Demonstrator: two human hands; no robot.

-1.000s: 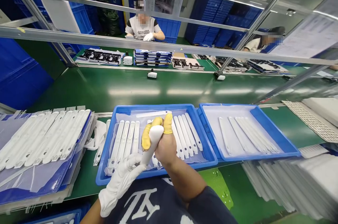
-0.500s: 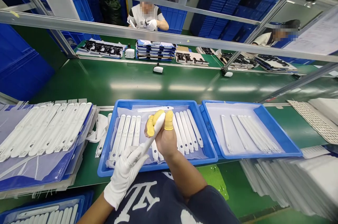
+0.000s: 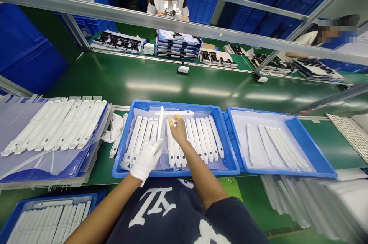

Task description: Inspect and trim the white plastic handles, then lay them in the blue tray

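Note:
My left hand (image 3: pixel 147 161), in a white glove, is closed around the lower end of a long white plastic strip (image 3: pixel 161 123). It holds the strip nearly upright above the blue tray (image 3: pixel 122 136). My right hand (image 3: pixel 179 131) has yellow finger covers on its fingertips. Its thumb and forefinger are a little apart over the upper ends of the white strips in the tray's middle, and no strip is seen raised in it. Rows of similar strips (image 3: pixel 204 140) lie on a thin liner, some partly hidden by my hands and forearm.
On the right, a second blue tray (image 3: pixel 312 140) holds several strips. More strips (image 3: pixel 57 125) lie on a stack of sheets at left; another filled tray (image 3: pixel 96 198) sits lower left. Across the green bench (image 3: pixel 115 75), behind a metal frame, two people work beside black parts.
My right hand has let go of the held strip's upper end and moved down over the tray. My left hand has turned the strip more upright. The view has shifted slightly.

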